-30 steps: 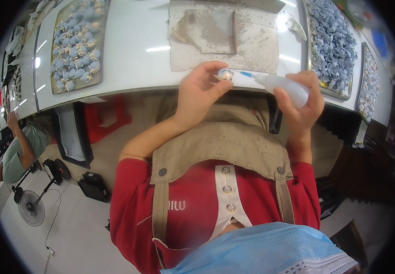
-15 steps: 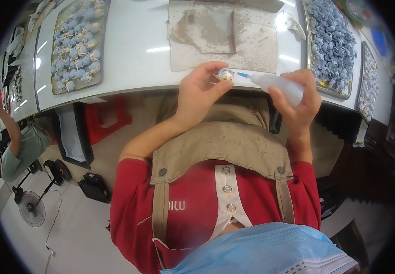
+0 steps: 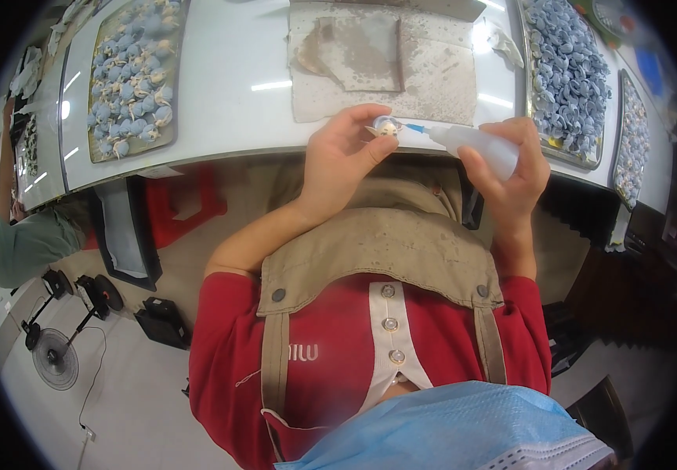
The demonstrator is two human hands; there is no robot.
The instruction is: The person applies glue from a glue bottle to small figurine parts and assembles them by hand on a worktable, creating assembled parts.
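Observation:
Between the thumb and fingers of my left hand [image 3: 348,149] is a small doll head [image 3: 388,129], cream-faced with pointed ears and pale blue on top. My right hand [image 3: 515,160] is wrapped round a translucent white squeeze bottle [image 3: 479,149], tilted so that its blue needle tip [image 3: 414,128] points left at the doll head. The tip is at the head's right side; whether it touches cannot be made out. Both hands are at the near edge of the white table [image 3: 233,117].
A stained sheet of cardboard [image 3: 448,94] lies beyond my hands. At left stands a tray of blue-and-cream doll heads [image 3: 133,86]; at right, a tray of blue-grey pieces [image 3: 567,78] and another tray [image 3: 633,141]. A co-worker's sleeve [image 3: 37,247] and a fan [image 3: 55,358] are at far left.
The doll head has turned slightly in my left fingers, while the bottle stays almost in place. At far left the co-worker has shifted, with an arm reaching farther over the table.

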